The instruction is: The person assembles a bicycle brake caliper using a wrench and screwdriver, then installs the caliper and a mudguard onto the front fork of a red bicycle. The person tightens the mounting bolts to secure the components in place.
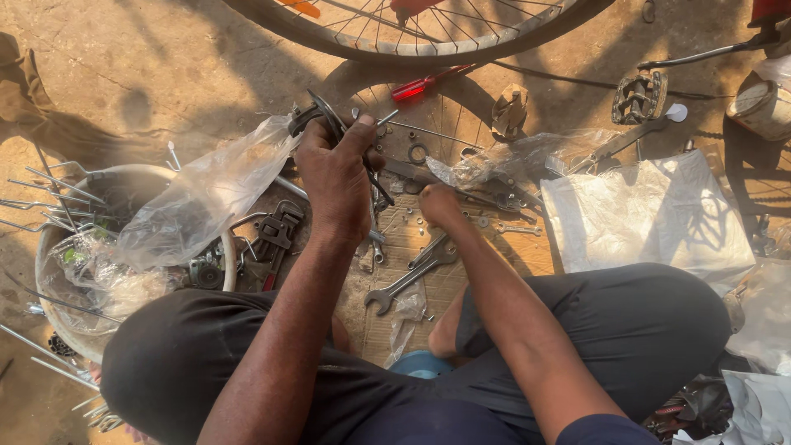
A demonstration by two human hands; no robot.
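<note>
Dusty brown dirt ground [165, 74] takes up most of what I'm seeing, with the bicycle wheel [428, 37] arching across the top edge. Next biggest is the white sack [651, 214] spread out on my right, then the round metal basin [58, 247] on my left, stuffed with clear plastic bags [206, 194] and thin spokes. There's a wooden board [428, 255] between my knees with tools scattered over it.

My left hand [336, 177] is up off the ground, fingers closed round a dark curved metal part [329, 119], looks like some brake or clamp piece, held just above the board near the basin's rim. My right hand [439, 204] is down low on the board, fingers curled in, touching the small stuff there. Can't tell if it's actually pinching anything, too small and the knuckles hide it.

Smaller bits: a double-ended spanner [409, 276] lying just below my right hand, a bike pedal [638, 97] up near the wheel, a red-handled screwdriver [424, 84] under the rim, and a loose washer [418, 153] just beside the held part
</note>
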